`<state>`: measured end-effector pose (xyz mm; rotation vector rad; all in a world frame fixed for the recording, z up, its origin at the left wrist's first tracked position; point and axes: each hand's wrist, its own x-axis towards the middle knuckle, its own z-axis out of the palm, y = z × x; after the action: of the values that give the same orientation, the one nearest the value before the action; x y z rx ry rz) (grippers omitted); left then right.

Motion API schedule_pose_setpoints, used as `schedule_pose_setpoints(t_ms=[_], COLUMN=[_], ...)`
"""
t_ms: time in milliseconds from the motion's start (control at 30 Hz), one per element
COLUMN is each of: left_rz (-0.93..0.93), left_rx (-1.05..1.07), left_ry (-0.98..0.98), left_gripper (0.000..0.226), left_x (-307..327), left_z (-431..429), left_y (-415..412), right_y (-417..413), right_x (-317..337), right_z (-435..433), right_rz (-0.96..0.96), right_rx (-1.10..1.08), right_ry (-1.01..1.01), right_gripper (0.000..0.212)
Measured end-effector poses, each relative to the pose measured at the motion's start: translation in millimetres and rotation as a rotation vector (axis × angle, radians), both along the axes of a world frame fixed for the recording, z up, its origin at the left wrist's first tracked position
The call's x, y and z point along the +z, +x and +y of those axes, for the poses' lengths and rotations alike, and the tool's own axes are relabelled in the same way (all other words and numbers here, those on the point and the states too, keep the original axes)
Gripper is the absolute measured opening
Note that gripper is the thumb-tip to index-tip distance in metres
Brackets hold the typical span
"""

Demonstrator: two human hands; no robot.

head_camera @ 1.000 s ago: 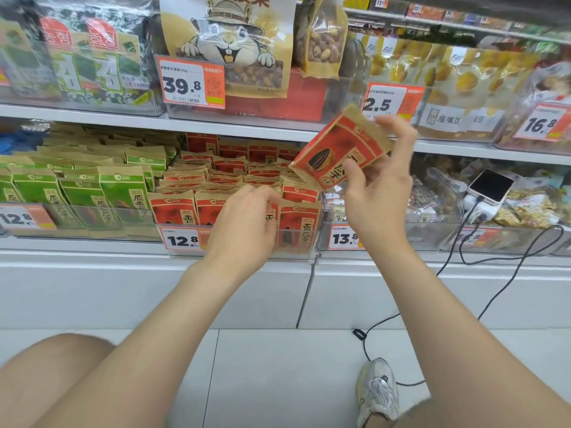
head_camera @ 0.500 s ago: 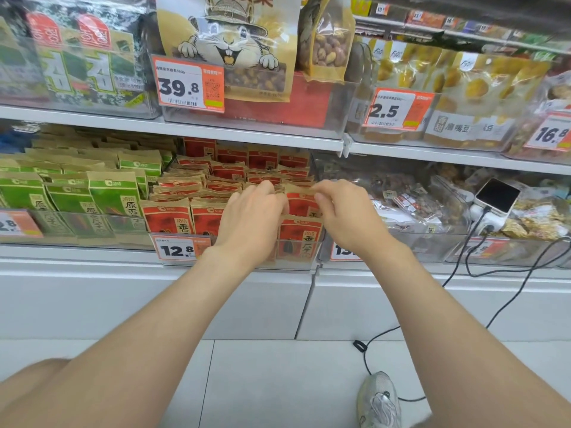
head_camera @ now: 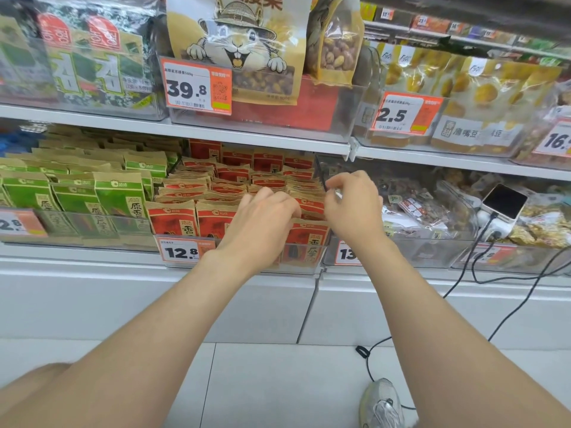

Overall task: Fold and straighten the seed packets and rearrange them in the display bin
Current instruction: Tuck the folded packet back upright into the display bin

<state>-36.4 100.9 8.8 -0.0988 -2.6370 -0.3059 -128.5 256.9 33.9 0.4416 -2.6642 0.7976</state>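
Red and kraft-paper seed packets (head_camera: 173, 217) stand in rows in a clear display bin (head_camera: 304, 262) on the lower shelf. My left hand (head_camera: 262, 223) reaches into the bin's middle, with its fingers curled down over the tops of the front packets. My right hand (head_camera: 355, 208) hovers over the bin's right column by the right wall. Its fingers are curled with thumb and forefinger close together, and what they pinch is hidden. No packet is lifted out of the bin.
Green seed packets (head_camera: 117, 196) fill the bin to the left. To the right, a phone (head_camera: 503, 200) lies on snack bags, its cable (head_camera: 463, 273) hanging to the floor. The upper shelf edge (head_camera: 216, 131) overhangs the bin. My shoe (head_camera: 381, 403) is below.
A second ago my right hand held one red packet up in the air. It brought the packet down into the bin's right column, and the packet now sits among the others.
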Motion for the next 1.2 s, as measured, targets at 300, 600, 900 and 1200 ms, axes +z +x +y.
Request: schedule_pose_setpoints(t_ms=[300, 600, 900, 1200], left_rz=[-0.038, -0.056, 0.016, 0.224], left_rx=[0.006, -0.015, 0.059, -0.01], left_ry=[-0.011, -0.018, 0.344, 0.892], left_gripper=[0.028, 0.031, 0.03, 0.039], left_x=[-3, 1, 19, 27], left_z=[5, 2, 3, 25], left_y=[-4, -1, 19, 43], right_y=[-18, -13, 34, 82], right_x=[-1, 12, 52, 16], right_z=[-21, -19, -1, -10], right_rz=[-0.111, 0.301, 0.71, 0.259], right_rx=[-0.076, 0.086, 0.145, 0.165], right_ry=[0.077, -0.248, -0.652, -0.788], right_gripper=[0.017, 0.007, 0.01, 0.01])
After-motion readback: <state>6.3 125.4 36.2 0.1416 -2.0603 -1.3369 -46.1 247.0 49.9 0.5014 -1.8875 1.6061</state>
